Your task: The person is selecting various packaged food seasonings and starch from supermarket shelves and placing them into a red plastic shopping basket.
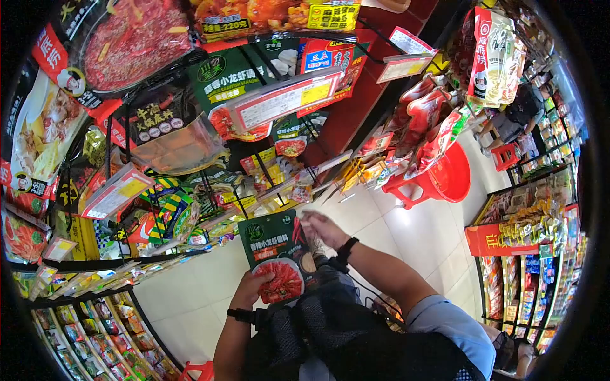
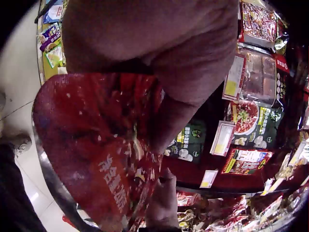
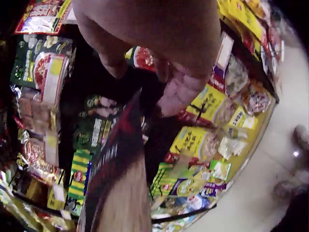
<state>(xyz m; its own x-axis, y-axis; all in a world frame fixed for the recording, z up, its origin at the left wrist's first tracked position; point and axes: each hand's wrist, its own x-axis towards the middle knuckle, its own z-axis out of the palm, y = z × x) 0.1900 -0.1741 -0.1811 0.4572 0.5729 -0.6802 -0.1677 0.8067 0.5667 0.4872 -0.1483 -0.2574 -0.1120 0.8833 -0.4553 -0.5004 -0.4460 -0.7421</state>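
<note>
My left hand [image 1: 250, 287] grips the lower left side of a dark green crayfish seasoning packet [image 1: 267, 241], thumb across its printed front. On that front is a picture of a red crayfish dish. Seen from the left wrist, the packet's red printed face [image 2: 91, 145] hangs below the hand. My right hand [image 1: 325, 232] is at the packet's upper right edge, its fingers loosely bent. In the right wrist view the packet's edge [image 3: 116, 154] stands just below the right hand [image 3: 154, 43], with a gap between thumb and fingers.
A shelf rack of hanging seasoning packets [image 1: 229, 76] with price tags [image 1: 286, 101] curves along the front and left. Red basins or stools [image 1: 445, 174] stand on the tiled floor [image 1: 394, 222] beyond. More stocked shelves [image 1: 527, 267] line the right, where another person [image 1: 518, 114] is partly visible.
</note>
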